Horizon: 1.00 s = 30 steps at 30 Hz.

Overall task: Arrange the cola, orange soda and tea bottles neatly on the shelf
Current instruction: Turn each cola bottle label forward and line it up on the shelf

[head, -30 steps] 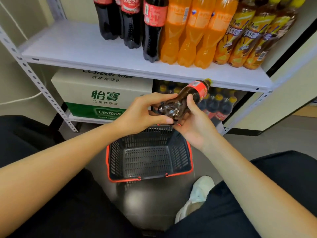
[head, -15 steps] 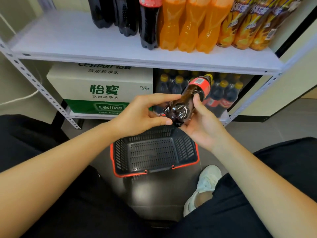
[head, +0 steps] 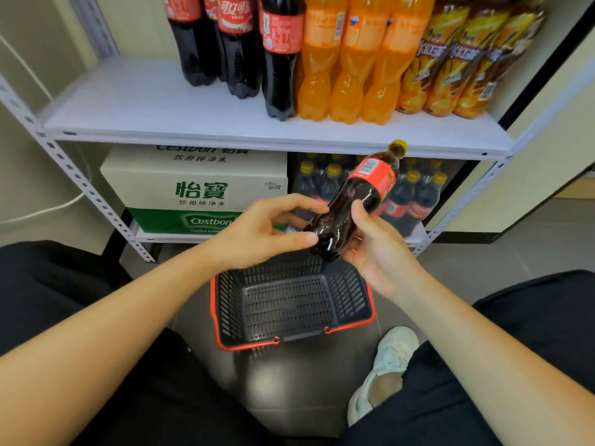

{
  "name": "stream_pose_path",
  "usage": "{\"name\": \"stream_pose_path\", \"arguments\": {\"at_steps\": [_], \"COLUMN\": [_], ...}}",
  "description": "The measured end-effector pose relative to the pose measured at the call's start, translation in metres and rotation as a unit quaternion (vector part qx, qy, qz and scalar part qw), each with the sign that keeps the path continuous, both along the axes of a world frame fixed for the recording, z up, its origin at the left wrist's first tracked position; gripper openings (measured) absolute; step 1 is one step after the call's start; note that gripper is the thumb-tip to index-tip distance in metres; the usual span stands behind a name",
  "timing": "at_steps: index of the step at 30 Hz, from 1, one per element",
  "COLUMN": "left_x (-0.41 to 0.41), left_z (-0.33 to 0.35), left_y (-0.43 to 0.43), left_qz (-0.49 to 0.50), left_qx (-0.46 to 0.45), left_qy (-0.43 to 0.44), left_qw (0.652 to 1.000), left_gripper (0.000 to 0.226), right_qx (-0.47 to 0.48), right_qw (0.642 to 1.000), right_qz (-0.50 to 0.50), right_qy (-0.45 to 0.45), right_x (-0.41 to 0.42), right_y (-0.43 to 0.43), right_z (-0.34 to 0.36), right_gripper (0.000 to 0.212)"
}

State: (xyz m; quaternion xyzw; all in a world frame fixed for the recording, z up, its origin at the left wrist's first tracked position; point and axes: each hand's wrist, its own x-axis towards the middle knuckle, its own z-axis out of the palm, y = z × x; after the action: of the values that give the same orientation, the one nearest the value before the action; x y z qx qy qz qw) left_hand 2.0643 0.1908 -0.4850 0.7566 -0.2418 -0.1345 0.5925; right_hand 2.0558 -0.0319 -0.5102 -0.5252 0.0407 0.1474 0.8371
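- Holding a cola bottle (head: 354,201) between them, both hands were raised above the basket (head: 352,284), in front of the lower tier of the rack.
- The left hand (head: 264,233) pinched the bottle's lower end between thumb and forefinger; its other fingers were curled behind.
- The right hand (head: 376,249) cupped the bottle's base from the right and below, with its thumb laid on the side under the red label.
- The cola bottle was tilted, base toward the person and yellow cap pointing up and to the right, level with the front edge of the shelf (head: 145,107).
- The basket, black with a red rim, stood on the floor before the rack.
- On the shelf, colas (head: 238,53) stood upright left of centre, orange sodas (head: 347,66) just beside them, and teas (head: 450,69) at the right end.
- Under the shelf sat a white and green carton (head: 199,185) on the left and a pack (head: 415,194) of dark, yellow-capped bottles on the right.
- A white shoe (head: 386,362) rested on the floor near the basket's right corner.
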Motion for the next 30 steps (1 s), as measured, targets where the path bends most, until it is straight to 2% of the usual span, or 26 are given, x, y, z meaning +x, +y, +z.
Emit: {"name": "stream_pose_path", "arguments": {"at_steps": [3,7,10,14,18,22,24,26,30], "left_x": [0.000,-0.002,0.001,0.013,0.031,0.056,0.071,0.090,0.137], "left_z": [0.001,-0.002,0.001,0.014,0.031,0.051,0.061,0.068,0.071], "left_y": [0.001,-0.003,0.002,0.028,0.063,0.109,0.133,0.156,0.199], "left_qz": [0.033,0.077,0.131,0.174,0.215,0.274,0.303,0.332,0.395], "left_qx": [-0.001,0.051,0.066,0.038,0.004,0.021,0.029,0.027,0.016], "left_qy": [0.022,-0.019,-0.053,-0.039,-0.038,-0.059,-0.067,-0.072,-0.094], "left_qw": [0.999,0.996,0.988,0.983,0.976,0.960,0.950,0.940,0.914], "left_gripper": [0.057,0.071,0.069,0.061,0.056,0.064,0.068,0.065,0.060], "right_qx": [-0.066,-0.159,-0.232,-0.275,-0.352,-0.466,-0.504,-0.517,-0.480], "right_qw": [0.996,0.976,0.949,0.929,0.874,0.799,0.773,0.771,0.813], "right_qz": [-0.022,-0.036,-0.010,0.067,0.120,0.115,0.108,0.079,-0.011], "right_qy": [-0.059,-0.144,-0.214,-0.237,-0.313,-0.364,-0.371,-0.363,-0.328], "right_x": [0.001,0.009,0.020,0.042,0.077,0.126,0.151,0.174,0.208], "right_y": [0.006,0.021,0.036,0.057,0.078,0.108,0.128,0.148,0.184], "right_z": [0.003,0.014,0.027,0.055,0.082,0.092,0.093,0.090,0.078], "right_gripper": [0.048,0.044,0.041,0.031,0.026,0.043,0.047,0.055,0.074]}}
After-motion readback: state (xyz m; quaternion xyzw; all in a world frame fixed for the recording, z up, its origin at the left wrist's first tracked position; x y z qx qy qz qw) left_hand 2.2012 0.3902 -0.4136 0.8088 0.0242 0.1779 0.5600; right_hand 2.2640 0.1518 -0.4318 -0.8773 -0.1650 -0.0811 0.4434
